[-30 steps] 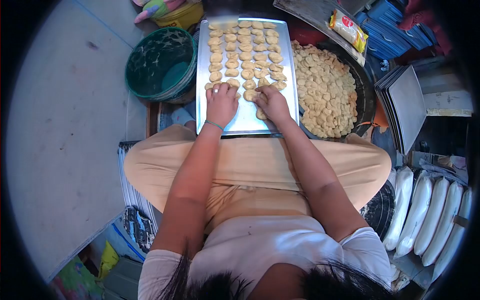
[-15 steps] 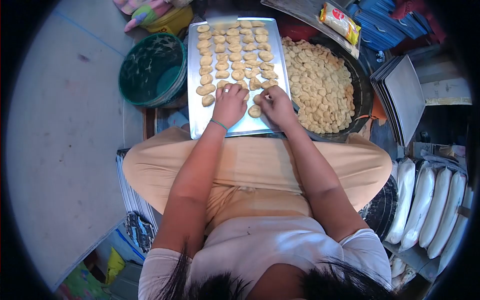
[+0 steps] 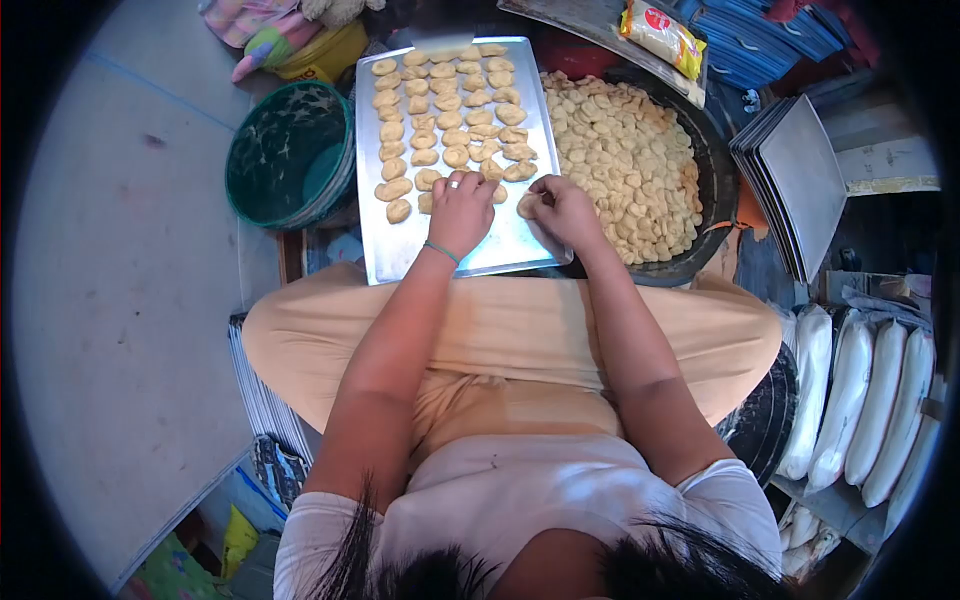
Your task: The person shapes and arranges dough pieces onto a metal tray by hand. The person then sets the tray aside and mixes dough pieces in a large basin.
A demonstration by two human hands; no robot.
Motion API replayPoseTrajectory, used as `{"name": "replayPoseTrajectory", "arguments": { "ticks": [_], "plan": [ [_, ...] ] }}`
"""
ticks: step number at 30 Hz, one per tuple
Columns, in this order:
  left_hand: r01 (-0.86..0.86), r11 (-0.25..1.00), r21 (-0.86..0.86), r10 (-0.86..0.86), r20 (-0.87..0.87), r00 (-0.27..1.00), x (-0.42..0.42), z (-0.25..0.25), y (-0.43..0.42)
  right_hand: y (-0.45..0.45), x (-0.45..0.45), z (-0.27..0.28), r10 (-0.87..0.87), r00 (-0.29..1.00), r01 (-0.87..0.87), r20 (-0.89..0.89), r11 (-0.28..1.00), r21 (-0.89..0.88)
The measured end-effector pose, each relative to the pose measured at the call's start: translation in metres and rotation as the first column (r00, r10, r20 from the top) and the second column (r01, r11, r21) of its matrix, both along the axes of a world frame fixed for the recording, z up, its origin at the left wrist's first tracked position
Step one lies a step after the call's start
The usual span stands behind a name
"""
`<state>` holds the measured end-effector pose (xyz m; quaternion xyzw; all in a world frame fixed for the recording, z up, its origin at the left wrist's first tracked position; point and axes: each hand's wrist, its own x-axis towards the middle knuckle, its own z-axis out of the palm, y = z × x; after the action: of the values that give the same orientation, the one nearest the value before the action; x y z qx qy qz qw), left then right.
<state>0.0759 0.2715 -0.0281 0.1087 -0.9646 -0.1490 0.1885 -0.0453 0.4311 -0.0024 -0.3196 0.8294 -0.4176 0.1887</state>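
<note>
A silver baking tray (image 3: pixel 400 258) lies in front of my crossed legs, with several rows of flattened, pale yellow dough pieces (image 3: pixel 453 137) on it. My left hand (image 3: pixel 463 215) rests over the near row, fingers bent down and close together. What lies under those fingers is hidden; one piece shows beside the thumb. Near the tray's right edge, my right hand (image 3: pixel 565 212) pinches a dough piece (image 3: pixel 527 206) between thumb and fingers, close to the tray surface.
To the right stands a wide dark pan (image 3: pixel 722 190) heaped with similar pieces. A green bucket (image 3: pixel 238 170) is at the left. Stacked metal trays (image 3: pixel 800 190), white filled bags (image 3: pixel 838 390) and a yellow-white packet (image 3: pixel 664 36) are on the right side.
The view has shifted slightly, so the tray sits further left. A loose piece near the tray's front is no longer at its spot. My right hand now pinches a piece nearer the right edge.
</note>
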Motion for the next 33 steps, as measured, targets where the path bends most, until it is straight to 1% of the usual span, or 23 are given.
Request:
{"name": "replayPoseTrajectory", "arguments": {
  "ticks": [3, 4, 7, 9, 10, 11, 12, 13, 14, 15, 16, 17, 18, 19, 21, 22, 24, 25, 27, 28, 30, 31, 33],
  "plan": [
    [-0.002, 1.0, 0.008, 0.002, -0.009, 1.0, 0.004, 0.006, 0.004, -0.001, 0.001, -0.013, 0.153, 0.969, -0.159, -0.192, 0.987, -0.017],
    [-0.007, 1.0, 0.008, 0.007, -0.01, 1.0, 0.005, 0.009, 0.006, -0.004, 0.001, -0.018, 0.086, 0.97, -0.103, -0.225, 0.993, -0.062],
    [0.003, 1.0, -0.001, -0.003, -0.027, 1.0, 0.016, 0.017, 0.012, -0.011, 0.001, -0.025, -0.072, 0.982, 0.057, -0.176, 0.994, -0.088],
    [0.032, 0.999, -0.022, -0.032, 0.025, 0.999, 0.026, 0.03, 0.014, -0.01, -0.006, -0.021, -0.062, 0.941, 0.009, -0.334, 0.987, -0.158],
    [0.048, 0.998, -0.034, -0.046, 0.058, 0.997, 0.035, 0.037, 0.015, -0.011, -0.002, -0.008, -0.063, 0.913, -0.017, -0.404, 0.981, -0.193],
    [0.054, 0.998, -0.032, -0.051, 0.085, 0.995, 0.041, 0.045, 0.014, -0.011, -0.001, 0.007, -0.034, 0.951, -0.059, -0.306, 0.955, -0.291],
    [0.058, 0.998, -0.028, -0.055, 0.113, 0.992, 0.049, 0.053, 0.013, -0.009, 0.011, 0.055, 0.012, 0.978, -0.093, -0.208, 0.918, -0.385],
    [0.06, 0.998, -0.022, -0.057, 0.14, 0.988, 0.055, 0.06, 0.014, -0.002, 0.023, 0.104, 0.072, 0.991, -0.117, -0.112, 0.871, -0.476],
    [0.034, 0.999, 0.009, -0.035, 0.183, 0.982, 0.061, 0.065, 0.015, 0.009, 0.038, 0.149, 0.229, 0.968, -0.246, -0.102, 0.786, -0.568],
    [0.028, 0.999, 0.017, -0.031, 0.156, 0.987, 0.063, 0.066, 0.015, 0.03, 0.063, 0.205, 0.34, 0.937, -0.321, -0.084, 0.738, -0.593],
    [0.024, 0.999, 0.029, -0.028, 0.132, 0.991, 0.064, 0.065, 0.018, 0.048, 0.078, 0.231, 0.39, 0.866, -0.5, -0.313, 0.663, -0.557],
    [0.024, 0.999, 0.047, -0.029, 0.115, 0.993, 0.067, 0.062, 0.024, 0.066, 0.093, 0.257, 0.405, 0.752, -0.652, -0.519, 0.57, -0.5],
    [0.043, 0.998, 0.049, -0.048, 0.112, 0.993, 0.061, 0.057, 0.03, 0.078, 0.108, 0.275, 0.368, 0.68, -0.723, -0.634, 0.48, -0.497],
    [0.084, 0.996, 0.015, -0.085, 0.114, 0.99, 0.051, 0.054, 0.037, 0.083, 0.12, 0.287, 0.302, 0.651, -0.75, -0.697, 0.403, -0.525],
    [0.169, 0.985, -0.03, -0.168, 0.042, 0.985, 0.026, 0.043, 0.049, 0.081, 0.13, 0.295, 0.162, 0.646, -0.756, -0.746, 0.268, -0.597],
    [0.166, 0.983, -0.074, -0.165, 0.008, 0.986, 0.013, 0.038, 0.056, 0.071, 0.123, 0.292, 0.084, 0.557, -0.827, -0.827, 0.145, -0.543],
    [0.156, 0.976, -0.154, -0.167, -0.062, 0.984, -0.008, 0.027, 0.065, 0.074, 0.121, 0.293, 0.16, 0.49, -0.872, -0.857, 0.098, -0.48],
    [0.136, 0.976, -0.169, -0.14, -0.011, 0.99, -0.016, 0.02, 0.066, 0.084, 0.123, 0.3, 0.32, 0.514, -0.857, -0.796, 0.173, -0.485],
    [0.109, 0.973, -0.203, -0.092, 0.091, 0.992, -0.029, 0.008, 0.067, 0.087, 0.123, 0.298, 0.261, 0.537, -0.843, -0.802, 0.173, -0.508],
    [0.111, 0.972, -0.207, -0.087, 0.124, 0.988, -0.032, 0.002, 0.064, 0.072, 0.121, 0.288, 0.04, 0.521, -0.852, -0.852, 0.085, -0.517],
    [0.12, 0.972, -0.203, -0.092, 0.144, 0.985, -0.031, 0.001, 0.059, 0.075, 0.121, 0.282, -0.066, 0.544, -0.82, -0.837, 0.17, -0.546],
    [0.122, 0.971, -0.204, -0.09, 0.156, 0.984, -0.031, 0.001, 0.058, 0.093, 0.124, 0.283, 0.045, 0.601, -0.76, -0.798, 0.341, -0.553],
    [0.124, 0.971, -0.204, -0.103, 0.107, 0.989, -0.026, 0.0, 0.057, 0.101, 0.112, 0.278, 0.139, 0.685, -0.623, -0.715, 0.62, -0.477]
  ]
}}
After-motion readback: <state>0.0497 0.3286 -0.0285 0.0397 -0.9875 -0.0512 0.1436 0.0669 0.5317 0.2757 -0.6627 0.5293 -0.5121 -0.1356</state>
